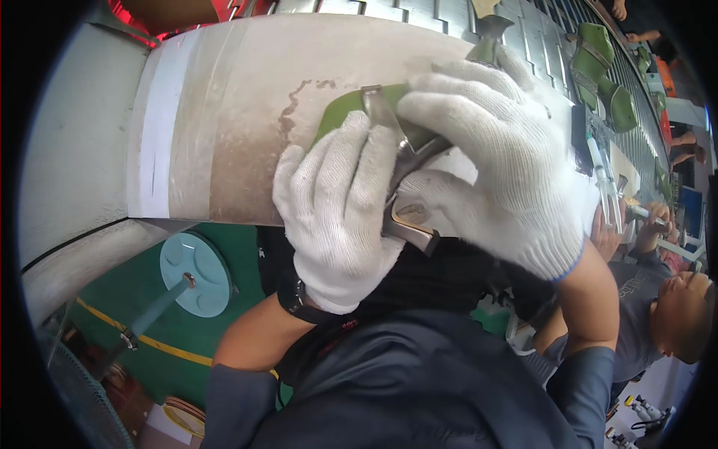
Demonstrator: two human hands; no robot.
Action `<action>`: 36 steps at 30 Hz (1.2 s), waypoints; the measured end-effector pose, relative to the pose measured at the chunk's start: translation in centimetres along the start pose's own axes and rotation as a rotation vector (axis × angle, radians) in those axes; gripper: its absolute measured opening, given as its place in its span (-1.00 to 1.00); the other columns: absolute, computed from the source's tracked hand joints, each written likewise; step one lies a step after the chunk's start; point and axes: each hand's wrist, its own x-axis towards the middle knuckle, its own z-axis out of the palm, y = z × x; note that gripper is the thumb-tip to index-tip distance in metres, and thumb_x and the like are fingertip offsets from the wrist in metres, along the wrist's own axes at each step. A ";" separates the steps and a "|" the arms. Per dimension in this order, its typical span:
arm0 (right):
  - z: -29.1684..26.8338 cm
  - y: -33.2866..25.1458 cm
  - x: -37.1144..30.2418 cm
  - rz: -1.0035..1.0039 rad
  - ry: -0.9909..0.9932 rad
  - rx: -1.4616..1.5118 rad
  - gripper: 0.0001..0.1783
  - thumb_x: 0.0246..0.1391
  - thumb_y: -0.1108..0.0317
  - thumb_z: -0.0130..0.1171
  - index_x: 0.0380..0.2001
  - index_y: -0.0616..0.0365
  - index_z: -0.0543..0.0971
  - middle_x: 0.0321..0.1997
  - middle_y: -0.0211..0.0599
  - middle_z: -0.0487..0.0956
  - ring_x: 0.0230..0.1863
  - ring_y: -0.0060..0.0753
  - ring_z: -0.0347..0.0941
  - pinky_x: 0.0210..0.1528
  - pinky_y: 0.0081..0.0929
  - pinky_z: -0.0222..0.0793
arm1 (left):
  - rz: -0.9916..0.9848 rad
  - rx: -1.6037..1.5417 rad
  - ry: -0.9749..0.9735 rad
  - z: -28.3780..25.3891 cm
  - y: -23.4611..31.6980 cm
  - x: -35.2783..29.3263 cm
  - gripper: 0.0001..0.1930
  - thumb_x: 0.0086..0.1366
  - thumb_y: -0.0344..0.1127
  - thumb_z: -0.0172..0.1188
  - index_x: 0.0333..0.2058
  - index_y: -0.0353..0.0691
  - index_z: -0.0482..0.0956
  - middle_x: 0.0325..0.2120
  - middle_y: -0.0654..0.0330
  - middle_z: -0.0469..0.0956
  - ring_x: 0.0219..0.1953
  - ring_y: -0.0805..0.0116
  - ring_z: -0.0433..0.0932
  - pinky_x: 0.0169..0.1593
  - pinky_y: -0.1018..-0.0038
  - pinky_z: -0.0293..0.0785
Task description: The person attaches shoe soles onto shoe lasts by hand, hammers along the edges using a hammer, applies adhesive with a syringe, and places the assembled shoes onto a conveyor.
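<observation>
Both my hands wear white knit gloves and close round a green shoe last with shiny dark metallic sandal straps on it. Across the near side of the last lies my left hand, its fingers pressed together over the straps. From the other side my right hand grips it, the thumb bent toward the strap joint; its fingertips are slightly blurred. A bronze-edged strap end sticks out between the hands, close to the bench edge. Much of the last is hidden under the gloves.
The pale, stained bench lies beneath my hands. Beyond it runs a slatted metal conveyor. Another green piece with a dark strap stands behind my right hand; several green lasts sit farther right. Syringe-like tools lie near a co-worker.
</observation>
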 end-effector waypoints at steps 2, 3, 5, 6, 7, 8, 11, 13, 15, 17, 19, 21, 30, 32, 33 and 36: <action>0.6 1.1 -1.4 -0.064 0.169 -0.163 -0.28 -0.17 0.30 0.68 0.15 0.17 0.72 0.34 0.00 0.69 0.45 0.16 0.55 0.46 0.05 0.45 | 0.009 -0.061 -0.110 -0.5 -0.3 0.2 -0.04 0.09 0.16 0.64 0.38 -0.28 0.57 0.32 -0.08 0.60 0.33 -0.02 0.57 0.52 -0.04 0.22; 1.9 1.6 -2.7 0.001 0.245 -0.122 -0.32 -0.03 0.36 0.63 0.22 0.19 0.70 0.42 0.07 0.63 0.53 0.15 0.50 0.51 0.01 0.41 | 0.033 -0.111 -0.133 -0.9 -0.4 0.2 0.09 -0.02 0.15 0.72 0.42 -0.31 0.51 0.35 -0.12 0.57 0.38 -0.13 0.53 0.52 -0.07 0.24; 2.6 2.7 -5.1 0.087 0.396 -0.036 -0.37 0.00 0.39 0.60 0.20 0.17 0.72 0.35 0.08 0.66 0.45 0.18 0.55 0.48 0.03 0.44 | 0.055 -0.196 -0.203 -2.3 -0.8 1.4 0.08 0.01 0.13 0.71 0.43 -0.32 0.50 0.35 -0.15 0.56 0.39 -0.18 0.52 0.51 -0.10 0.27; 2.8 3.4 -6.6 0.182 0.530 0.054 -0.42 0.02 0.42 0.57 0.18 0.14 0.73 0.28 0.10 0.68 0.37 0.22 0.60 0.44 0.05 0.47 | 0.066 -0.292 -0.284 -3.1 -0.9 2.2 0.07 0.04 0.12 0.71 0.43 -0.33 0.49 0.36 -0.17 0.55 0.40 -0.23 0.51 0.49 -0.13 0.29; 3.3 4.2 -8.3 0.303 0.554 0.042 -0.45 0.07 0.47 0.52 0.19 0.16 0.73 0.27 0.09 0.69 0.33 0.18 0.63 0.39 -0.02 0.52 | 0.093 -0.296 -0.381 -4.1 -1.3 3.2 0.16 -0.03 -0.07 0.77 0.48 -0.46 0.38 0.41 -0.35 0.47 0.45 -0.36 0.46 0.55 -0.10 0.28; 3.6 5.1 -10.1 0.426 0.575 0.029 -0.47 0.12 0.53 0.47 0.21 0.19 0.72 0.25 0.08 0.70 0.29 0.13 0.66 0.34 -0.09 0.56 | 0.101 -0.323 -0.390 -4.1 -1.6 4.2 0.01 0.02 -0.14 0.77 0.38 -0.44 0.46 0.40 -0.34 0.48 0.45 -0.31 0.48 0.53 -0.06 0.34; 4.1 6.4 -13.5 0.489 0.484 -0.015 -0.48 0.15 0.60 0.38 0.21 0.19 0.72 0.20 0.07 0.71 0.20 0.08 0.69 0.31 -0.13 0.57 | -0.063 -0.430 -0.430 -2.9 -1.9 6.3 -0.29 0.13 -0.36 0.66 0.21 -0.37 0.52 0.36 -0.25 0.55 0.41 -0.08 0.56 0.46 0.15 0.46; 3.7 6.0 -13.4 0.445 0.457 -0.023 -0.48 0.15 0.62 0.35 0.21 0.18 0.72 0.18 0.06 0.71 0.17 0.08 0.69 0.29 -0.14 0.58 | -0.092 -0.439 -0.462 -1.8 -2.0 7.5 -0.32 0.15 -0.37 0.62 0.22 -0.38 0.52 0.35 -0.22 0.56 0.40 -0.03 0.57 0.47 0.18 0.46; 3.2 5.8 -13.1 0.395 0.406 -0.042 -0.45 0.13 0.66 0.27 0.21 0.14 0.72 0.13 0.05 0.72 0.13 0.15 0.68 0.24 -0.10 0.58 | -0.123 -0.419 -0.502 -1.2 -1.6 8.1 -0.35 0.22 -0.35 0.52 0.25 -0.39 0.51 0.31 -0.18 0.58 0.38 0.01 0.60 0.47 0.20 0.46; 2.9 6.0 -12.7 0.446 0.347 -0.118 -0.42 0.12 0.66 0.25 0.24 0.13 0.70 0.13 0.04 0.72 0.14 0.16 0.67 0.23 -0.07 0.59 | -0.072 -0.370 -0.499 -0.7 -1.0 8.2 -0.32 0.23 -0.33 0.52 0.28 -0.40 0.50 0.30 -0.19 0.58 0.36 -0.02 0.61 0.47 0.19 0.46; 2.6 5.5 -11.7 0.525 0.257 -0.194 -0.37 0.13 0.67 0.19 0.29 0.11 0.64 0.08 0.03 0.72 0.12 0.19 0.68 0.21 -0.01 0.59 | -0.025 -0.319 -0.495 -0.4 -0.3 8.6 -0.30 0.24 -0.30 0.51 0.32 -0.41 0.48 0.30 -0.20 0.58 0.35 -0.06 0.61 0.47 0.18 0.46; 3.0 5.5 -11.8 0.534 0.279 -0.030 -0.37 0.12 0.66 0.21 0.30 0.12 0.63 0.05 0.05 0.73 0.07 0.19 0.69 0.19 -0.03 0.60 | -0.073 -0.248 -0.558 0.0 0.3 9.3 -0.23 0.25 -0.29 0.50 0.39 -0.43 0.44 0.30 -0.21 0.58 0.33 -0.12 0.62 0.47 0.15 0.46; 0.1 4.9 -9.3 0.524 0.486 1.185 -0.60 0.48 0.46 0.12 0.29 0.35 0.60 0.23 0.03 0.73 0.34 -0.14 0.66 0.48 -0.14 0.51 | -0.025 -0.438 -0.720 2.0 1.1 13.2 0.00 0.20 -0.34 0.51 0.59 -0.38 0.25 0.42 -0.26 0.50 0.48 -0.12 0.52 0.55 0.15 0.37; -0.2 6.0 -8.3 0.545 0.545 1.201 -0.53 0.59 0.25 0.01 0.28 0.41 0.59 0.19 0.10 0.74 0.27 -0.07 0.70 0.43 -0.11 0.55 | -0.029 -0.443 -0.743 2.0 1.1 13.3 0.01 0.19 -0.36 0.51 0.59 -0.39 0.25 0.42 -0.26 0.51 0.49 -0.10 0.51 0.55 0.16 0.36; -0.5 6.4 -7.8 0.567 0.560 1.255 -0.52 0.60 0.24 0.00 0.28 0.43 0.58 0.19 0.11 0.74 0.27 -0.05 0.71 0.42 -0.11 0.56 | -0.038 -0.451 -0.758 1.9 1.1 13.4 0.02 0.18 -0.38 0.51 0.59 -0.39 0.25 0.42 -0.27 0.51 0.49 -0.09 0.51 0.55 0.17 0.36; -1.1 7.5 -6.5 0.565 0.577 1.307 -0.52 0.61 0.24 -0.02 0.28 0.43 0.59 0.19 0.12 0.74 0.25 -0.02 0.72 0.38 -0.13 0.59 | -0.034 -0.442 -0.763 1.9 0.7 13.3 0.00 0.17 -0.39 0.51 0.58 -0.41 0.28 0.40 -0.27 0.53 0.48 -0.10 0.53 0.54 0.18 0.36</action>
